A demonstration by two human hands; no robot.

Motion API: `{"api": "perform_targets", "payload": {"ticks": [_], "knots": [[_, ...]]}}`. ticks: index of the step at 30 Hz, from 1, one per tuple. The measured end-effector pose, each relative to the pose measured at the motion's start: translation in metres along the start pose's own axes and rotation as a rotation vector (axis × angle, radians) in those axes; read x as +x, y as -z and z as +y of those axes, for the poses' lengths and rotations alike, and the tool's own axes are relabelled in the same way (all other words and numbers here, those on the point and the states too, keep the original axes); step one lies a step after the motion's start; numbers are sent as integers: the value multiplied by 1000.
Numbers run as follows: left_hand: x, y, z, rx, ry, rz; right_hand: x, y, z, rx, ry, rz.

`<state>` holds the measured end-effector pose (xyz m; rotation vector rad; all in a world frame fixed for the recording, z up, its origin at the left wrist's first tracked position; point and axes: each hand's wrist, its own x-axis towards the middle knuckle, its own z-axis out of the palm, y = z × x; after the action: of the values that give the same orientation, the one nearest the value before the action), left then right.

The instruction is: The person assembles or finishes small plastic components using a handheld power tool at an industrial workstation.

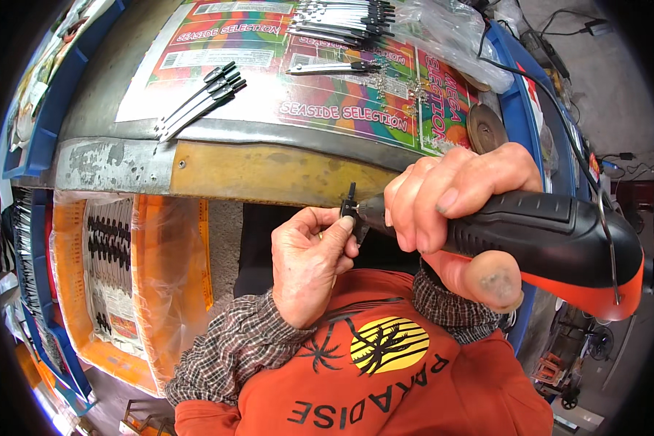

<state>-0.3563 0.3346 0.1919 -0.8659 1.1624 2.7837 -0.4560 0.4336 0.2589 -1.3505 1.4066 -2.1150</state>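
Note:
My left hand (pixel 301 258) pinches the black head of a drawing compass (pixel 351 208) between thumb and fingers, just off the table's front edge. Its legs are mostly hidden by the fingers. Wrapped round a black and orange electric screwdriver (pixel 552 225) is my right hand (pixel 461 196), holding it nearly level with the tip pointing left. That tip meets the compass head at its right side. On the table a few more silver compasses with black heads (pixel 205 102) lie to the left, a single compass (pixel 333 67) lies farther back, and a pile of compasses (pixel 341 22) is behind it.
Tiny metal screws (pixel 403 91) are scattered over the printed sheet (pixel 261 94), beside a round dish (pixel 485 129). A plastic-lined orange crate (pixel 149 291) with rows of compasses stands lower left. Blue bins (pixel 40 142) flank the table. A cable (pixel 552 91) runs along the right.

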Motion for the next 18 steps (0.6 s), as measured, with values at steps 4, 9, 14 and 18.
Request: {"api": "perform_targets", "payload": {"ticks": [4, 9, 14, 18], "knots": [[-1, 0, 1, -14, 5, 2, 2, -1, -1, 13, -8, -3], [-1, 0, 1, -25, 5, -13, 2, -2, 0, 11, -19, 68], [0, -1, 1, -15, 2, -9, 3, -1, -5, -4, -71, 72], [-1, 0, 2, 11, -2, -16, 4, 2, -6, 52, -145, 47]]}}
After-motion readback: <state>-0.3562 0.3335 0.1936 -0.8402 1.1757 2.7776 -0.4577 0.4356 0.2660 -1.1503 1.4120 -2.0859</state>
